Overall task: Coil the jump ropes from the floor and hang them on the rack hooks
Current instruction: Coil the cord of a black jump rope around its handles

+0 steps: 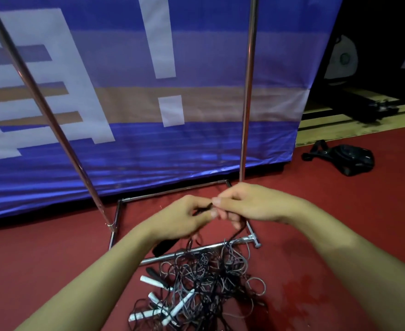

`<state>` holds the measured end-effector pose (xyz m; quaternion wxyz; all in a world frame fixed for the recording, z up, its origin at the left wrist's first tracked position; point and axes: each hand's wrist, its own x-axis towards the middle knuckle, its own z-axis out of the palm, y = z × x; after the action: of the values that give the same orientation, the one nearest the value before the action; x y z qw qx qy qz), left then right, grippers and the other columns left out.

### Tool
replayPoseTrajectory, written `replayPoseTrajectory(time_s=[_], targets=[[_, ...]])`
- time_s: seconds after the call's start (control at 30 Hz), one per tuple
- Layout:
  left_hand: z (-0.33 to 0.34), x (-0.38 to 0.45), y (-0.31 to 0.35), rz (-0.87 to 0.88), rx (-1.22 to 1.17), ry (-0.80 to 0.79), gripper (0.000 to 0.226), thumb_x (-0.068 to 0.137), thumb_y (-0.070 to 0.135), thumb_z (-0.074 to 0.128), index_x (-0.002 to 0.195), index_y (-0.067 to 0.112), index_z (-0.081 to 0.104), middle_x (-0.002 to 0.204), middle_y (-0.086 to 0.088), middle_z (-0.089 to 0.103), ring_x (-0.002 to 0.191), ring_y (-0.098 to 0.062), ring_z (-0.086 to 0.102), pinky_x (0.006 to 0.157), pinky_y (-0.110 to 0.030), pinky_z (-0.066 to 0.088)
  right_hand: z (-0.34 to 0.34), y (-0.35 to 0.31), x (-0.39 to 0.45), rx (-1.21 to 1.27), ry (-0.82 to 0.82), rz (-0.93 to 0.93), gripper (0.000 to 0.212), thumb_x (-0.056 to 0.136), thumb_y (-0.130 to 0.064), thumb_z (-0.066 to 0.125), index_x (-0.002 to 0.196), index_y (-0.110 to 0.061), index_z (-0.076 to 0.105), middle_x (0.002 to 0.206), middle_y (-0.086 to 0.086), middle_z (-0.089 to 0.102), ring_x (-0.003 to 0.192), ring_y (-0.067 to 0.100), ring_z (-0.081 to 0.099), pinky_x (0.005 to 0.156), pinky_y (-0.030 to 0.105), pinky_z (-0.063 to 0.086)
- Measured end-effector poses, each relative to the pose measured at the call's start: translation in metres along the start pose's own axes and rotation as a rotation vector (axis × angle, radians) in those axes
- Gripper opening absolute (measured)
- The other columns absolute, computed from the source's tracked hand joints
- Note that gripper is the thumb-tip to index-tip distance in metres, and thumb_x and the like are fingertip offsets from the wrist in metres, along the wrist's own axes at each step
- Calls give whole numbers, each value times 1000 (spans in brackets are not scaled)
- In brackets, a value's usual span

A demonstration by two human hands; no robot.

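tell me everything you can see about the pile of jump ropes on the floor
The pile of jump ropes is a loose tangle of thin black and grey cords lying on the red floor, partly over the rack's chrome base bar. Several white handles and at least one black one stick out at its left. One black cord rises from it to the left hand and right hand, which pinch it.
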<state>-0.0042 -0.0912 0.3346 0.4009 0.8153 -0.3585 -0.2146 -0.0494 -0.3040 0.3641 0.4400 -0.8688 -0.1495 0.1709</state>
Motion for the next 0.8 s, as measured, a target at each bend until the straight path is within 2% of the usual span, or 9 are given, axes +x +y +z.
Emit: replayPoseTrajectory(time_s=[0.07,0.13,0.27,0.37,0.43,0.57,0.67,0.73,0.8], targets=[[-8,-1,0,-5,2,-21,25,107,31,51,87,20,61,94,2,75,49,-9,59,48,-20,41,-7,2,-2,-11,17,29,43,106,-44,49,72,-17,54,57,-5,51,57,12,59,66,24,46],[-30,-8,-10,-15,13,16,30,107,32,49,82,18,58,101,-3,75,48,-10,56,46,-22,38,-22,11,-12,-49,-39,144,48,103,-48,53,66,-20,46,55,-7,46,59,13,60,69,24,43],[-48,-23,-35,-110,124,67,30,102,38,54,85,16,66,55,11,56,44,-6,46,47,-21,39,-39,33,-27,7,-81,271,45,104,-38,57,64,-23,42,54,-5,43,63,16,64,84,36,50],[-28,-18,-34,-112,185,-19,19,94,43,72,103,27,66,87,17,72,78,-2,67,78,-27,56,-25,22,-17,223,-119,205,38,106,-35,52,74,-21,41,63,-4,36,50,13,37,67,36,58],[-12,-8,-18,-52,80,-15,40,87,42,82,118,26,63,109,9,73,97,-6,69,96,-30,54,-13,6,-5,186,-151,162,37,107,-41,48,77,-19,43,63,-7,35,51,10,28,50,23,41],[0,4,5,58,49,-24,11,101,23,67,102,12,70,81,11,70,59,7,54,61,-7,41,-6,3,5,32,-160,178,41,106,-48,46,84,-16,56,58,-9,38,50,9,33,48,20,31],[-17,-5,1,52,60,37,25,107,23,56,88,12,68,96,-12,76,48,2,49,52,-10,39,-20,17,-4,53,-156,240,45,100,-55,53,79,-16,57,56,-5,46,52,12,48,56,24,41],[-34,-14,-12,50,95,71,27,106,20,58,87,7,71,99,-11,77,57,4,59,61,-10,45,-34,28,-14,49,-195,354,53,88,-68,58,76,-16,61,61,0,54,57,15,57,63,27,49],[-44,-21,-32,11,152,115,25,104,30,61,87,17,74,95,1,77,79,-11,70,81,-32,55,-42,36,-21,30,-209,424,55,82,-72,60,74,-17,62,62,2,55,58,16,59,65,26,50]])
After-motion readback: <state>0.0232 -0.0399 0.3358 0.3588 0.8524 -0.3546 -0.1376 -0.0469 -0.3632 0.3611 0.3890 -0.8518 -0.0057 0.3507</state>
